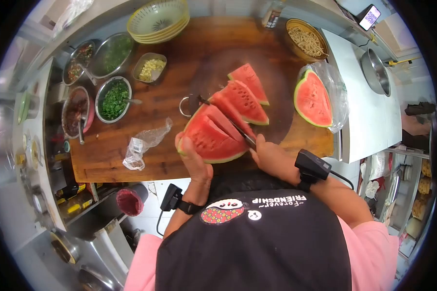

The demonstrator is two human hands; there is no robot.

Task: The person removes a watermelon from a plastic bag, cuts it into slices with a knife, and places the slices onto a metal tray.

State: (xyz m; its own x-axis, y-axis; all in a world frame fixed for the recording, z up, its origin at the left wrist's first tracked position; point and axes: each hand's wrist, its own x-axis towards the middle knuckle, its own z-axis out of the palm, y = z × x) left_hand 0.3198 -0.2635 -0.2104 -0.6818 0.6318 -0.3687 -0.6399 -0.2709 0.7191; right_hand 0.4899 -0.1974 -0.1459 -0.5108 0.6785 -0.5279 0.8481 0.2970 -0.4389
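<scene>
My left hand [196, 160] grips the near left side of a large watermelon piece [210, 138], thumb on the red flesh and fingers along the rind. In my right hand [273, 157] is a knife [248, 138], its blade down in a cut through the flesh. Beyond the blade, a watermelon slice [245, 102] leans away, and a smaller slice [249, 80] lies behind it. All of this rests on a dark round cutting board [280, 116], with a metal ring [184, 107] at its left.
On the wooden table [109, 162] are a crumpled plastic bag [143, 148], chopped greens [113, 99], a dish of minced garlic [151, 68] and stacked bowls [158, 24]. At right sit another watermelon wedge [314, 99] on plastic and a bowl of noodles [306, 40].
</scene>
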